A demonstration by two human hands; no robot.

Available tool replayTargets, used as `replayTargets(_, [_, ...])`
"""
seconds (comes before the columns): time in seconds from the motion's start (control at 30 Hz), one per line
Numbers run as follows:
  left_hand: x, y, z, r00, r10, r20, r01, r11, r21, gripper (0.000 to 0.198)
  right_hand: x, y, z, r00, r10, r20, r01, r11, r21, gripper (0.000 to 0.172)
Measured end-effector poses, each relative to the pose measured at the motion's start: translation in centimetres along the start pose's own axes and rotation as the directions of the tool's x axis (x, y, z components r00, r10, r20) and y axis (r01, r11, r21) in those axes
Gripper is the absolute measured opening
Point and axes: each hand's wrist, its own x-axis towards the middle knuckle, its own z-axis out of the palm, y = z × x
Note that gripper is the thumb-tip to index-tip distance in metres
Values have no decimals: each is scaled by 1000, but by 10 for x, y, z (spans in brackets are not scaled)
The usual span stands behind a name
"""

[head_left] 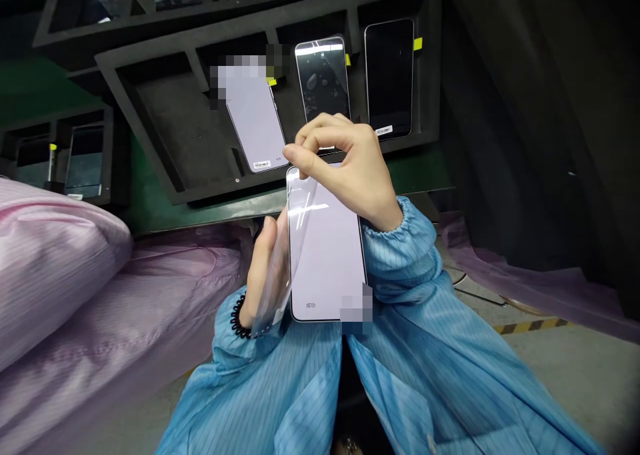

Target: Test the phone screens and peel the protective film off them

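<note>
Fingertips point(300, 156) of the right hand point(350, 175) pinch a clear film point(280, 268) at the top corner of a lit phone point(327, 255). Below them, the left hand point(263, 268) grips the phone's left edge, film draped over its fingers. Beyond the fingertips, a dark tray point(165, 108) holds more phones.

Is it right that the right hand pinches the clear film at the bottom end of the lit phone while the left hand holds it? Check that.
Not quite. In the head view the right hand pinches the clear film at the top end of the lit phone, not the bottom. The left hand does hold the phone.
</note>
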Motion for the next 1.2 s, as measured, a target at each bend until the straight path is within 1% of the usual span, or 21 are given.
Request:
replayTargets(0.13, [0,0,-3,1000,6,5,-6,1000,-7,59,2,-1,-2,999,14,44,-14,1000,-7,45])
replayTargets(0.23, [-1,1,-6,1000,9,-4,-9,1000,7,58,0,-4,-3,999,22,39,-24,999,48,50])
replayTargets(0.37, [-3,-1,-6,999,29,15,-29,1000,-1,57,-2,-6,-3,1000,27,16,-29,993,114,50])
replayTargets(0.5, [-3,-1,-3,999,35,31,-35,999,-12,57,-1,-6,-1,997,74,2,-74,993,88,50])
replayTargets(0.57, [-2,-1,-2,999,36,27,-35,999,-2,57,0,-6,-1,999,37,20,-39,989,143,48])
replayTargets(0.6, [0,-1,-2,999,42,20,-42,999,8,57,1,-5,-1,1000,-1,12,-2,978,209,48])
replayTargets(0.63, [1,0,-3,999,46,16,-47,999,15,57,1,-4,-1,999,-45,-15,48,956,288,48])
replayTargets(0.67, [3,0,-5,999,45,15,-46,999,15,58,1,-3,-2,994,-79,-69,99,928,358,50])
replayTargets(0.73, [8,2,-12,999,25,32,-25,1000,-3,57,0,2,-7,974,-88,-210,171,892,419,52])
replayTargets(0.77, [12,5,-17,999,15,39,-14,1000,-9,56,-1,7,-10,960,-72,-272,183,894,408,53])
replayTargets(0.83, [22,15,-33,1000,26,15,-26,1000,10,47,-6,19,-18,941,-43,-337,169,920,354,51])
replayTargets(0.9, [37,32,-55,990,123,-69,-117,990,80,35,-12,35,-28,938,-10,-348,126,941,313,49])
replayTargets(0.93, [46,44,-67,971,206,-123,-189,973,132,31,-15,45,-33,937,-1,-350,113,947,299,49])
replayTargets(0.97, [56,57,-80,931,319,-179,-284,938,197,30,-18,54,-37,943,24,-333,61,968,243,47])
replayTargets(1.0, [66,70,-92,864,454,-218,-394,879,269,30,-20,63,-41,947,46,-318,18,981,194,46])
replayTargets(1.03, [76,84,-104,776,585,-236,-496,797,345,31,-22,72,-44,952,62,-301,-14,987,161,46])
replayTargets(1.07, [86,98,-116,714,657,-242,-556,742,375,32,-24,80,-47,956,73,-285,-38,991,126,45])
replayTargets(1.1, [95,110,-126,687,687,-236,-577,714,398,33,-26,87,-49,958,76,-276,-53,995,88,45])
replayTargets(1.13, [104,120,-136,676,700,-229,-582,698,416,35,-27,93,-50,959,75,-273,-64,997,50,45])
replayTargets(1.17, [112,127,-145,680,699,-222,-575,696,431,38,-28,97,-50,960,72,-271,-71,997,15,45])
replayTargets(1.2, [119,132,-152,693,689,-210,-560,699,446,42,-28,101,-50,960,66,-272,-69,998,-4,45])
